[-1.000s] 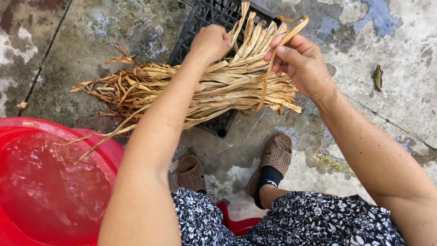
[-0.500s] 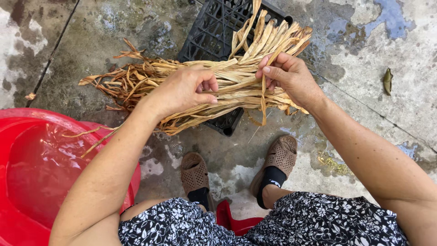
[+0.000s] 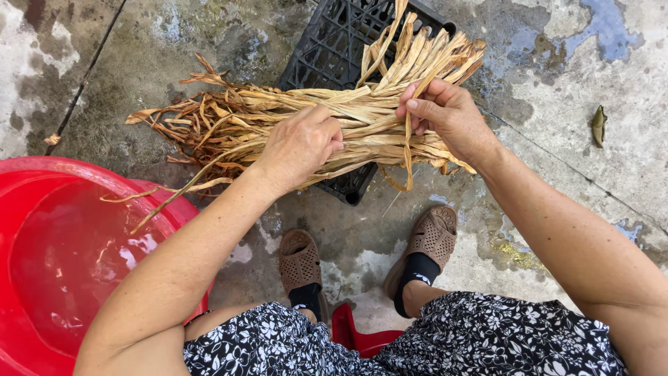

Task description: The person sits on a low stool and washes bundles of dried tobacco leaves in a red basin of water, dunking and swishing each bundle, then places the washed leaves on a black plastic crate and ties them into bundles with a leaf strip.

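The left hand (image 3: pixel 300 145), a second ago far out over the bundle of dried leaf strips (image 3: pixel 313 122), has drawn back toward the near side and now lies curled over the bundle's middle, gripping it, so the gathering looks done and the strips are held firmly. The right hand (image 3: pixel 445 115) has stayed at the bundle's right end, fingers pinched on one loose strip (image 3: pixel 408 150) that hangs down. The bundle is held above the black plastic crate (image 3: pixel 341 49), with the red basin (image 3: pixel 83 264) at near left.
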A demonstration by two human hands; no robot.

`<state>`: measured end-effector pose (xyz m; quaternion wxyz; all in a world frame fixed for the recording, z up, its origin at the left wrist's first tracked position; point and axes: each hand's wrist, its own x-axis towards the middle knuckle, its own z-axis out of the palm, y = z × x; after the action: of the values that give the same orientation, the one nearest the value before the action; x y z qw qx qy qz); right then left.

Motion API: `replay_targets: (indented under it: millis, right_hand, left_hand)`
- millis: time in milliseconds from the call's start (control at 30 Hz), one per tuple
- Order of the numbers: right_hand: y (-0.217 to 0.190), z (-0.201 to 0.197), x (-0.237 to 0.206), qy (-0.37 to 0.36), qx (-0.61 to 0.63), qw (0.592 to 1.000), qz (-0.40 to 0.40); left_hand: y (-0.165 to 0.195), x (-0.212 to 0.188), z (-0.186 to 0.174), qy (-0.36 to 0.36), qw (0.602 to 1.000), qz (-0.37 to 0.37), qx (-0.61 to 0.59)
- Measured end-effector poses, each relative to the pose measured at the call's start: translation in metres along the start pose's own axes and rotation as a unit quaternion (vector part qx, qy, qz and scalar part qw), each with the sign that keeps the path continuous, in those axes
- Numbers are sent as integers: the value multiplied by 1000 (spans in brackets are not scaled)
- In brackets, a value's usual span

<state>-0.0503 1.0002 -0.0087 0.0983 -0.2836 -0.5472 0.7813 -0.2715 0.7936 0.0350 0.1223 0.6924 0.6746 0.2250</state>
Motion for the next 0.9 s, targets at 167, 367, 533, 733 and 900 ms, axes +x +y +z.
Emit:
replay_targets:
  millis: [167,367,533,733,900]
  right_hand:
    - [3,-3,0,2,-7,1000,3]
    - [-6,-5,-4,14,7,1000,1]
    - [-15,-7,-7,21,8,1000,-5]
    - [-14,-14,-6,22,9,1000,-7]
    - [-14,-23,-4,35,26,999,-9]
  left_hand:
    - [-3,10,-2,-72,984,-133,-97]
    - [-48,46,-14,-15,925,-322,-199]
    - [-91,91,22,-42,941,-332,-43]
    - [-108,140,76,-10,949,-309,-65]
    - [-83,159,118,-125,931,-340,-46]
